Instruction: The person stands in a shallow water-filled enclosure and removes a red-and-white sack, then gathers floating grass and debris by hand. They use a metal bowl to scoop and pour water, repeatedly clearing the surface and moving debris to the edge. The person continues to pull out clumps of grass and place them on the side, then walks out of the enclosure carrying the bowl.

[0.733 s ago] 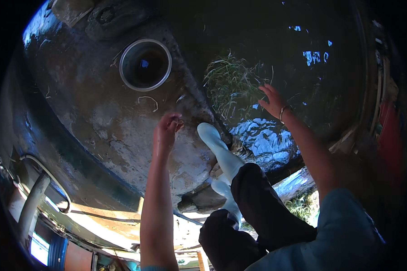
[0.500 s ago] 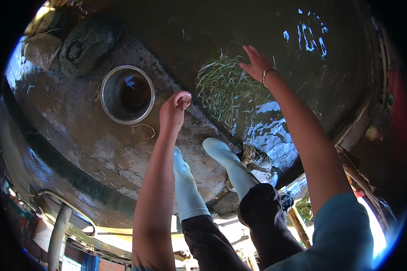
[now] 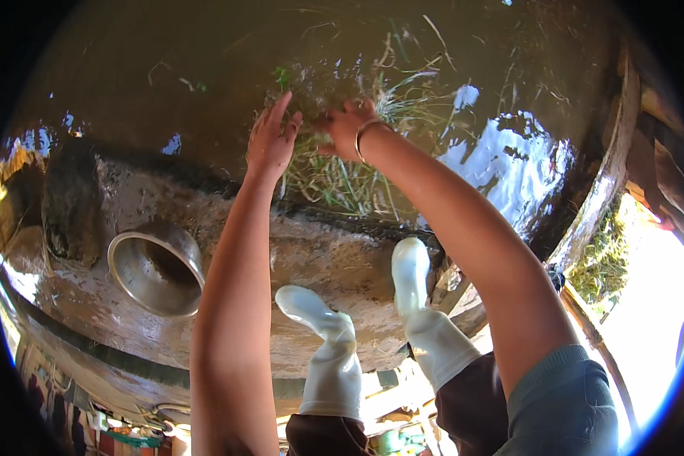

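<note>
A clump of cut grass [image 3: 342,188] floats in murky brown water [image 3: 205,45] along the edge of a wet ledge. At the clump's left side is my left hand [image 3: 272,144], fingers stretched out and apart, nothing visible in it. My right hand [image 3: 349,131], with a bangle [image 3: 363,138] at the wrist, lies over the grass at the water surface. Its fingers look spread, and their tips are partly lost in splashes and blur. Loose green stems [image 3: 406,99] trail beyond the right hand.
A round metal pot [image 3: 140,262] rests tilted on the muddy ledge [image 3: 319,262], left of my left forearm. White rubber boots [image 3: 410,273] stand on the same ledge. Dark stones [image 3: 72,201] lie at the far left. A wooden pole [image 3: 604,186] borders the water at right.
Both hands have reached the floating grass. My left hand moved from over the ledge out to the water, and its fingers opened. The view has shifted, and the water surface is now disturbed.
</note>
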Demonstrator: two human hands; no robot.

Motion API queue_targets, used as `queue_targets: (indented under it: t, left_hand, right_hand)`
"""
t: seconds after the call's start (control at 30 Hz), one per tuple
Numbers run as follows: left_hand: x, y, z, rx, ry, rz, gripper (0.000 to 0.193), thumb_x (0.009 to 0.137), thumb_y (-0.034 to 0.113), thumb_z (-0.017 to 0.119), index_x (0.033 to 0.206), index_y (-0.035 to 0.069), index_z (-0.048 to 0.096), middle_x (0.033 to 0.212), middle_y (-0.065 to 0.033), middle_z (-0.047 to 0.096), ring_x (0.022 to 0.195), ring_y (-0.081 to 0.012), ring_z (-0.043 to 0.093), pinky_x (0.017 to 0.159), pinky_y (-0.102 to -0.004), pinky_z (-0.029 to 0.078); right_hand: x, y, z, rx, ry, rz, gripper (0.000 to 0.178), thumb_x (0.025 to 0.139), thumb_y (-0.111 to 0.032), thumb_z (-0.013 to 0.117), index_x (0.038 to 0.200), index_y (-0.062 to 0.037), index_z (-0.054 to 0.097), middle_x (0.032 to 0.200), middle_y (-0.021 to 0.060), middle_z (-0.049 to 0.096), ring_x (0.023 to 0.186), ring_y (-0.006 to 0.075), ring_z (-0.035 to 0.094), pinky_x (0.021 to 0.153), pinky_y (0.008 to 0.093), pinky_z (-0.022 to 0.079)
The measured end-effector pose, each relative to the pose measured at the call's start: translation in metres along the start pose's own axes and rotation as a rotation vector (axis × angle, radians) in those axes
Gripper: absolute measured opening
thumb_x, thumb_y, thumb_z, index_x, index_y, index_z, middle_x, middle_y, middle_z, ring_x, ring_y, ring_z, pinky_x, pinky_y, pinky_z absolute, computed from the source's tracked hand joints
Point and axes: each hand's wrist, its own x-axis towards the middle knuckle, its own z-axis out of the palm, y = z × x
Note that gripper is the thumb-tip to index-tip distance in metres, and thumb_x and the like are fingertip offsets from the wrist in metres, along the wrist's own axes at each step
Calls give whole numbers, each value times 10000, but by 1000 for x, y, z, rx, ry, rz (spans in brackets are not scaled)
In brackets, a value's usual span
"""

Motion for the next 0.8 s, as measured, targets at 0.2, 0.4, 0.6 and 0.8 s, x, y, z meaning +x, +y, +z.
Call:
queue_targets:
  t: [0.2,0.4,0.6,0.8]
  left_hand:
    - [-15,15,20,427,111,-181,660,853,695,424,1342,257,488,1479,-128,323,1353,-363,308,1075,-485,315]
    - [13,6,34,441,-599,-390,782,829,759,361,1403,230,414,1445,-165,379,1336,-325,362,1022,-495,390]
    - [-37,29,87,-241,-604,-713,1017,790,782,419,1483,71,197,1555,-158,109,1429,-312,118,1127,-450,176]
    - [-92,95,139,-1164,6,-1248,787,834,681,507,1330,75,431,1306,-112,478,1156,-282,497,943,-482,423]
  right_hand:
    - [-27,105,-8,188,730,72,557,842,-607,530,1284,-268,531,1307,69,512,1220,301,473,1039,450,380]
    - [22,149,29,303,207,293,860,799,-731,470,1382,-102,421,1296,234,497,1193,359,497,1055,429,355]
    - [-31,68,146,1162,-227,114,814,741,-766,541,909,22,658,950,147,661,964,245,612,929,352,438]
    - [-64,5,178,2159,-107,554,1049,685,-725,652,1351,55,429,1346,252,465,1265,330,428,1058,412,314]
